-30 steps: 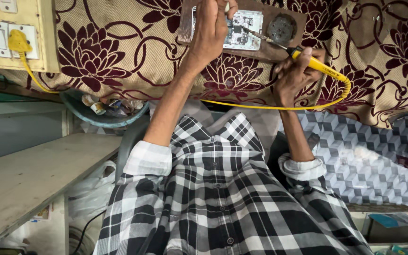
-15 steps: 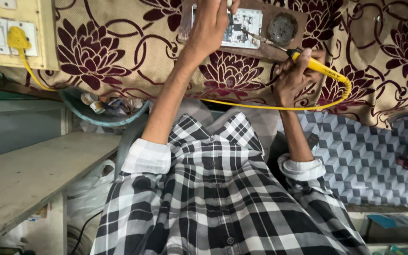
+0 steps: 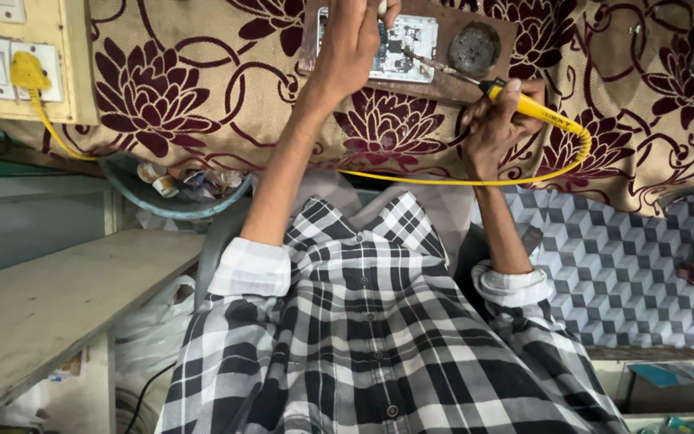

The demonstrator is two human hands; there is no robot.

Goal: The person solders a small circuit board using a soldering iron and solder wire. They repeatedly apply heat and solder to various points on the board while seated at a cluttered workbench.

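Head view: soldering on a circuit board.
Right hand (image 3: 498,120) grips yellow soldering iron (image 3: 533,108), tip on circuit board (image 3: 402,47) at 12 o'clock; left hand (image 3: 353,44) presses the board, grip closed around it.

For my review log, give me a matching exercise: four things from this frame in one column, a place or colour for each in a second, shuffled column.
1. soldering iron
2. circuit board
3. yellow plug
4. bowl of bits

A. in the switch panel, far left
B. under the left hand
C. held in the right hand
D. at the cloth's edge

Pairs: 1-C, 2-B, 3-A, 4-D
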